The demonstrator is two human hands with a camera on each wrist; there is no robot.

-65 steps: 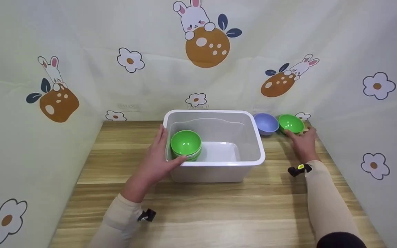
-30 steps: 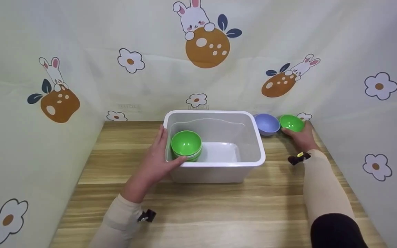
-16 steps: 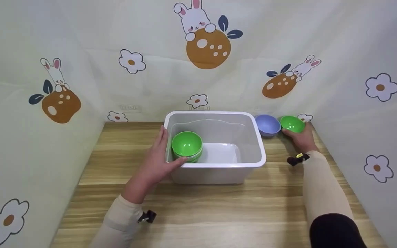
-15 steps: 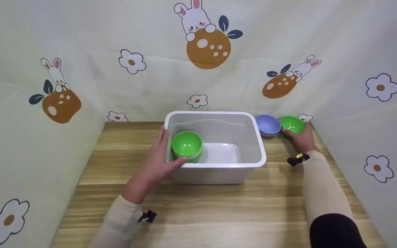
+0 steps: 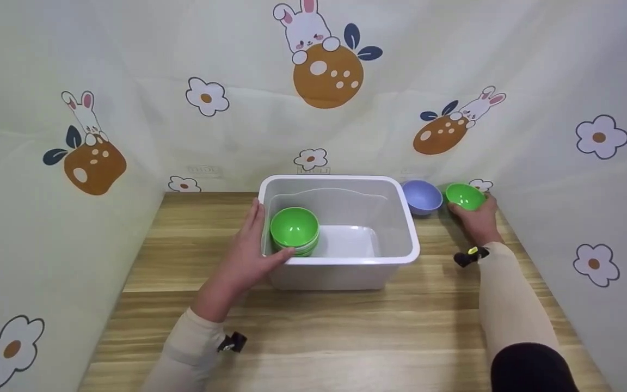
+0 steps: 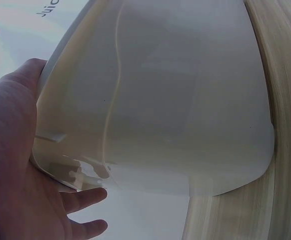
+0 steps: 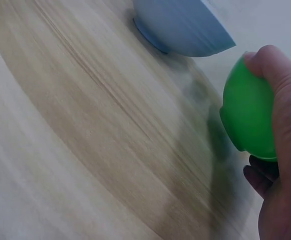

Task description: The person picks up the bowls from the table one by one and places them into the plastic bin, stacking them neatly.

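In the head view, my left hand (image 5: 243, 256) rests at the near left corner of a white plastic bin (image 5: 340, 272). Its fingers lie straight along the bin's left side, and its thumb reaches over the front rim. A stack of green bowls (image 5: 294, 227) stands inside, at the bin's left end. At the back right, my right hand (image 5: 479, 218) grips a green bowl (image 5: 463, 196), thumb at the near rim and fingers on the right. The right wrist view shows this green bowl (image 7: 248, 110) tilted, its foot apart from the tabletop. A blue-purple bowl (image 5: 422, 197) stands between it and the bin.
The wood-grain tabletop (image 5: 313, 337) carries everything. A pale printed curtain (image 5: 237, 141) encloses the back and both sides, close behind the bin and bowls. The bin's floor (image 5: 349, 240) shows to the right of the stack.
My right hand has taken the green bowl between thumb and fingers and shifted it slightly right, widening the gap to the blue-purple bowl. The left hand and bin have stayed in place.
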